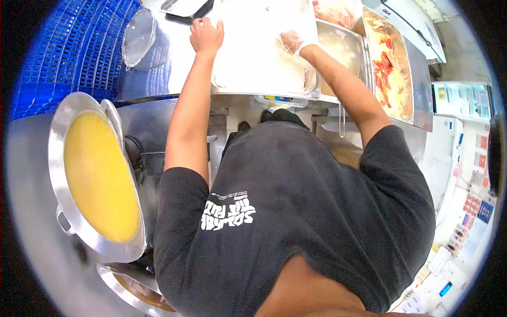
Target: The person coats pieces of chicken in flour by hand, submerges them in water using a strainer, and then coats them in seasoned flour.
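My left hand [207,36] is bare, with its fingers apart, at the near edge of a black tray [202,11] with a white sheet or lid on top. I cannot tell whether the fingertips touch the tray. In a thin clear plastic glove, my right hand [292,42] is low over a large pan of white powder [253,71], close to its right side. Glare washes out much of the powder and the right fingertips, so what they may hold is hidden.
Right of the pan are a steel tub [343,50] of pale liquid and a container of reddish-orange food [388,63]. A mesh strainer [139,38] leans by blue plastic crates [79,47]. Lower left, a wide metal pot [58,142] holds yellow liquid.
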A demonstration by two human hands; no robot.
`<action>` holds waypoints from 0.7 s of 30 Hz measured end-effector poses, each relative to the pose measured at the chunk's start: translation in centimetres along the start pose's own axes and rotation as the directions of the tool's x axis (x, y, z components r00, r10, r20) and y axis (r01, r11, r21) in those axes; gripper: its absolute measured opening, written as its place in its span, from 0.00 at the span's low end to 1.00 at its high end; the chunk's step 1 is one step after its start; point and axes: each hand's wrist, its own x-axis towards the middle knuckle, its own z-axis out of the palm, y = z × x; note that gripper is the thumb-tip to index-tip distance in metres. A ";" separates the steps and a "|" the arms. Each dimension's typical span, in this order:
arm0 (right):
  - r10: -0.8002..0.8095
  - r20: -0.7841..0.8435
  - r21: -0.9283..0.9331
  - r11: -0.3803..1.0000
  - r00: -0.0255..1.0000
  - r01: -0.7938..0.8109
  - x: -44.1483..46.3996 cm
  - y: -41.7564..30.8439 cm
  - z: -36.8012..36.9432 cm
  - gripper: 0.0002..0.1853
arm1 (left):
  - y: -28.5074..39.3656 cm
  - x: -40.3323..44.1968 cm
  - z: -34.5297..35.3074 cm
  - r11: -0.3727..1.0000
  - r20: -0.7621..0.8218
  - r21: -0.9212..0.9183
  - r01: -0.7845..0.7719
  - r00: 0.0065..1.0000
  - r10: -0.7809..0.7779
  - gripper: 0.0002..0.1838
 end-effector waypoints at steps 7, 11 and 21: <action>0.159 0.398 0.115 0.968 0.903 -0.221 3.2 -4.2 -14.5 0.17 | 6.8 1.6 -1.6 0.851 -0.352 -0.481 -0.210 0.935 0.032 0.17; 0.219 0.209 0.146 0.957 0.953 -0.252 4.8 -5.6 -16.4 0.17 | 13.3 1.2 -1.7 0.844 -0.670 -0.408 -0.348 0.742 -0.017 0.13; 0.235 0.078 0.332 0.910 0.969 -0.248 1.4 -10.1 -20.2 0.14 | 13.9 -1.6 -1.4 0.712 -0.631 -0.485 -0.508 0.767 0.117 0.18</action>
